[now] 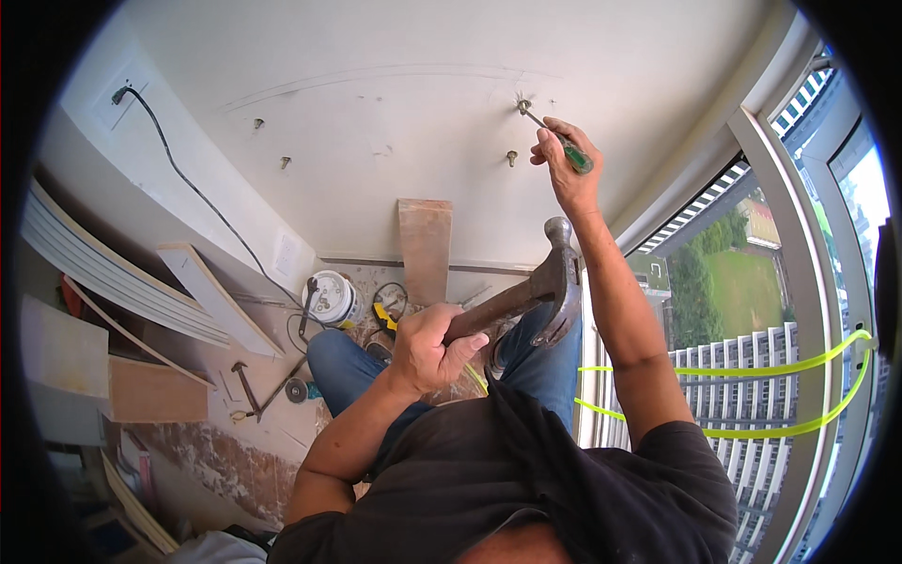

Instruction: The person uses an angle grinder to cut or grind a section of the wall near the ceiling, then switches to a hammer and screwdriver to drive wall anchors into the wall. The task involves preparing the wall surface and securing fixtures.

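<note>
My left hand (428, 350) is wrapped round the wooden handle of a claw hammer (558, 273), its metal head raised in front of my right thigh. My right hand (569, 165) grips a screwdriver (576, 156) with a green handle. The screwdriver's shaft points up to a metal anchor bolt (523, 106) in the white wall (376, 188); whether the tip touches it is too small to tell. Below it another bolt (511, 158) sticks out of the wall. Two more, a bolt (258, 123) and a lower bolt (285, 163), sit to the left.
On the floor stand a white bucket (331, 297) and a yellow-and-black tool (385, 318). A wooden board (426, 246) leans on the wall. Another hammer (246, 387) and an angle grinder (298, 389) lie left. A black cord (193, 183) hangs from a socket. Windows (742, 254) and a yellow-green strap (799, 360) are right.
</note>
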Tool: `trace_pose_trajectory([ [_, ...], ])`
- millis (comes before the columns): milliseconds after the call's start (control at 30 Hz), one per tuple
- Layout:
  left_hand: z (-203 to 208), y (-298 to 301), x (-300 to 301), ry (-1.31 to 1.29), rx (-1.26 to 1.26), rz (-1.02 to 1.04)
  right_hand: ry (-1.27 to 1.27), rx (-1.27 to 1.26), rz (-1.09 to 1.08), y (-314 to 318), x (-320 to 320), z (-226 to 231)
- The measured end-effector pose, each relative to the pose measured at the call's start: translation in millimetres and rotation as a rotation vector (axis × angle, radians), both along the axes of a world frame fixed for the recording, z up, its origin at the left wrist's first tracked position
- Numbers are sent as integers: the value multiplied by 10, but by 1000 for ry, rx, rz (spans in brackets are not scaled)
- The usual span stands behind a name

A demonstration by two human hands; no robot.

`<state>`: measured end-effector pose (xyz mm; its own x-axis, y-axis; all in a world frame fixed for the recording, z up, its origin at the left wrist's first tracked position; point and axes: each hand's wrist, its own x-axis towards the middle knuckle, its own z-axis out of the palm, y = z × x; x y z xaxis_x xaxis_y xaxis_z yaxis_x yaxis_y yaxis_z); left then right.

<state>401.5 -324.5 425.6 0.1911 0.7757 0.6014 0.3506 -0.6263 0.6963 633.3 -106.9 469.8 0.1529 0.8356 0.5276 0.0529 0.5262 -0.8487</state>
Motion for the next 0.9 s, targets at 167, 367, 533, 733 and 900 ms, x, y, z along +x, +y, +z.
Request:
trace_pose_trajectory([
  [167, 14, -19, 11, 4, -57, 23, 41, 38, 34, 113, 65, -94],
  [367, -39, 3, 14, 2, -46, 34, 42, -23, -40, 97, 34, -32],
  [533, -27, 21, 40, 3, -71, 15, -264, 172, -385, 219, 67, -84],
  [733, 144, 233, 39, 149, 162, 47, -428, 273, -406, 204, -40, 119],
  [900, 451, 505, 6, 267, 462, 32, -635, 499, -485, 264, -60, 112],
])
